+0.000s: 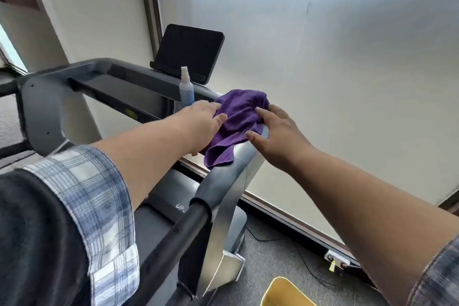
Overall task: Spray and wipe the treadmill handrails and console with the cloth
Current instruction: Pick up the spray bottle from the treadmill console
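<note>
Far left: plaid sleeve cuff (99, 196) rolled back over a dark garment, bare forearm reaching forward across the treadmill

Left handrail end (10, 87) just visible at the frame edge; grey upright bracket beside it

Console (119, 87): dark, glossy panel spanning between the two rails, tilted toward the viewer. Black tablet-like screen (190, 51) stands on a holder at its far right end, blank

Spray bottle (186, 88): upright, clear with blue liquid and a white nozzle, standing at the right end of the console, just behind the left hand and apart from it

Left hand (203, 122): palm down, fingers curled into the near-left edge of the cloth, thumb lying on top; gripping the fabric

Cloth (236, 122): purple, bunched and draped over the top bend of the right handrail, one corner hanging down its near side

Right hand (275, 134): fingers spread wide, flat, fingertips touching the right edge of the cloth and the rail top; pressing, not closed around anything

Right handrail (223, 186): grey moulded section under the cloth, running down toward the viewer into a black grip bar; silver upright below it

Behind: frosted window panel (323, 69). Floor right of the treadmill carpeted, with a cable, a wall socket (337, 259), and a yellow object (285, 293) at the bottom edge, identity unclear
</note>
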A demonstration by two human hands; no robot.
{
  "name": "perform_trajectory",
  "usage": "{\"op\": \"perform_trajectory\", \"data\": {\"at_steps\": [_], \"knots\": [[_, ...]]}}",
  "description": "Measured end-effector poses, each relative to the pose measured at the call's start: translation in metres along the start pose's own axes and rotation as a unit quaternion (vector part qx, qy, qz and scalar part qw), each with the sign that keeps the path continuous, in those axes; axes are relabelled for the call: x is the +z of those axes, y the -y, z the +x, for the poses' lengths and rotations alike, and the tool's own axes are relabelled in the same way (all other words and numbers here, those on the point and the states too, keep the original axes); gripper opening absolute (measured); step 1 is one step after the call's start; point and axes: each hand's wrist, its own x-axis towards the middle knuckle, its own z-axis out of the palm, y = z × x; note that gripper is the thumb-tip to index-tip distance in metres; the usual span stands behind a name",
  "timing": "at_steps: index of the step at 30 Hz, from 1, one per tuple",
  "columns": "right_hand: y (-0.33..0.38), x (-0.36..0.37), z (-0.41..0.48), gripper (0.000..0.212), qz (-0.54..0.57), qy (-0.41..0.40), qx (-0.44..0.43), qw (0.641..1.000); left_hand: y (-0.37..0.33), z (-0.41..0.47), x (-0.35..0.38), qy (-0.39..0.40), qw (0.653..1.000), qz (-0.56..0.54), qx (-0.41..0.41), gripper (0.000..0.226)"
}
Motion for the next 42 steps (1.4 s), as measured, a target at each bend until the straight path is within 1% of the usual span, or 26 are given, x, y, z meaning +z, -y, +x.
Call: {"op": "perform_trajectory", "data": {"at_steps": [2,4,6,9,11,14,16,18,19,22,24,27,29,31,32,34,35,36,39,40,42], "knots": [[-0.002,0.007,0.019,0.069,0.007,-0.014,0.008,1.000,0.010,0.027,0.010,0.004,0.999,0.037,0.000,0.050],[-0.004,0.014,0.034,0.066,0.006,-0.020,0.013,1.000,0.018,0.051,0.026,0.037,0.997,0.064,-0.009,0.051],[-0.007,0.018,0.049,0.063,0.004,-0.026,0.022,0.999,0.025,0.071,0.041,0.055,0.995,0.083,-0.009,0.058],[-0.014,0.019,0.077,0.064,0.018,-0.029,0.065,0.997,0.038,0.087,0.049,0.058,0.993,0.106,-0.016,0.069],[-0.020,0.021,0.095,0.064,0.043,-0.039,0.097,0.994,0.043,0.091,0.047,0.042,0.996,0.073,-0.035,0.068],[-0.026,0.026,0.110,0.062,0.052,-0.029,0.122,0.991,0.045,0.096,0.046,0.022,0.995,-0.028,-0.093,0.057],[-0.030,0.030,0.113,0.059,0.056,-0.018,0.122,0.991,0.043,0.096,0.048,0.035,0.991,-0.066,-0.108,0.060],[-0.031,0.032,0.113,0.053,0.059,-0.011,0.119,0.991,0.037,0.092,0.048,0.045,0.990,-0.077,-0.107,0.066],[-0.031,0.033,0.114,0.051,0.060,-0.013,0.113,0.992,0.033,0.091,0.048,0.040,0.990,-0.080,-0.106,0.064],[-0.027,0.032,0.112,0.045,0.069,-0.028,0.080,0.994,0.030,0.089,0.053,-0.013,0.990,-0.096,-0.104,0.038],[-0.023,0.028,0.106,0.043,0.103,-0.045,0.059,0.992,0.025,0.087,0.050,-0.045,0.985,-0.125,-0.115,0.031],[-0.015,0.017,0.095,0.042,0.172,-0.075,0.019,0.982,0.015,0.077,0.036,-0.091,0.970,-0.188,-0.124,0.032],[-0.007,0.006,0.086,0.043,0.225,-0.090,-0.009,0.970,0.010,0.068,0.021,-0.106,0.966,-0.204,-0.119,0.034],[0.000,-0.006,0.077,0.042,0.279,-0.098,-0.035,0.955,0.004,0.054,0.006,-0.101,0.972,-0.177,-0.113,0.034],[0.004,-0.012,0.072,0.043,0.300,-0.099,-0.047,0.948,-0.001,0.045,-0.002,-0.083,0.978,-0.154,-0.113,0.036],[0.008,-0.025,0.063,0.043,0.327,-0.095,-0.073,0.938,-0.013,0.025,-0.015,-0.056,0.986,-0.113,-0.109,0.048],[0.010,-0.031,0.059,0.044,0.332,-0.090,-0.084,0.935,-0.020,0.015,-0.020,-0.056,0.987,-0.100,-0.111,0.052],[0.011,-0.036,0.056,0.044,0.334,-0.084,-0.095,0.934,-0.026,0.005,-0.025,-0.069,0.986,-0.090,-0.119,0.048],[0.007,-0.054,0.041,0.041,0.334,-0.073,-0.111,0.933,-0.042,-0.024,-0.035,-0.169,0.973,-0.036,-0.150,0.009],[0.004,-0.059,0.036,0.040,0.339,-0.072,-0.111,0.931,-0.047,-0.032,-0.036,-0.204,0.965,-0.027,-0.161,0.009],[-0.001,-0.067,0.024,0.040,0.348,-0.061,-0.112,0.929,-0.057,-0.048,-0.038,-0.253,0.953,-0.038,-0.161,0.016]]}}
